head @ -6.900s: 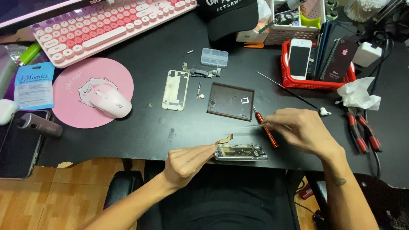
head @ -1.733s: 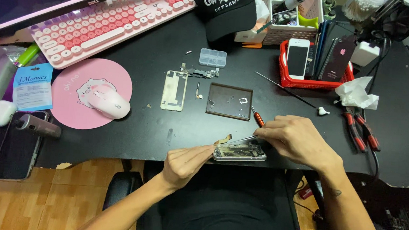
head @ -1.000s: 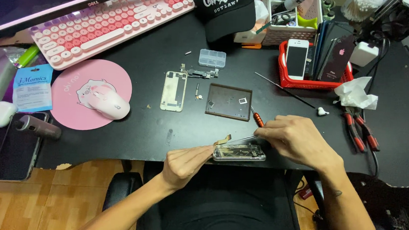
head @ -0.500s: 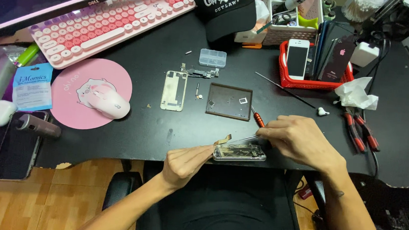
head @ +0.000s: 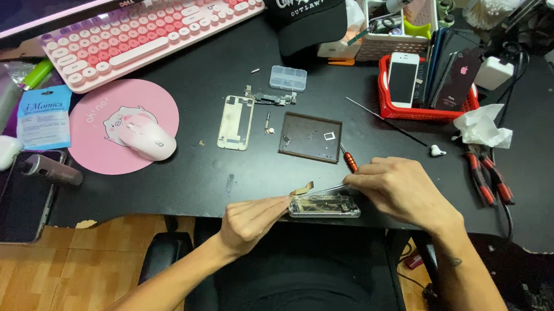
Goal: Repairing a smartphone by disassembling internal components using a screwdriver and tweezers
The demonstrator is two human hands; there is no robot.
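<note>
The opened phone [head: 324,206] is lying at the near edge of the black table [head: 212,171], and everything else is sitting around it. The left hand [head: 250,219] is gripping the phone's left end, fingers curled onto it. The right hand [head: 403,190] is pinching metal tweezers [head: 327,189] just above the phone. A red-handled screwdriver [head: 348,160] is lying just behind the phone, with a brown tray [head: 310,137] farther back.
</note>
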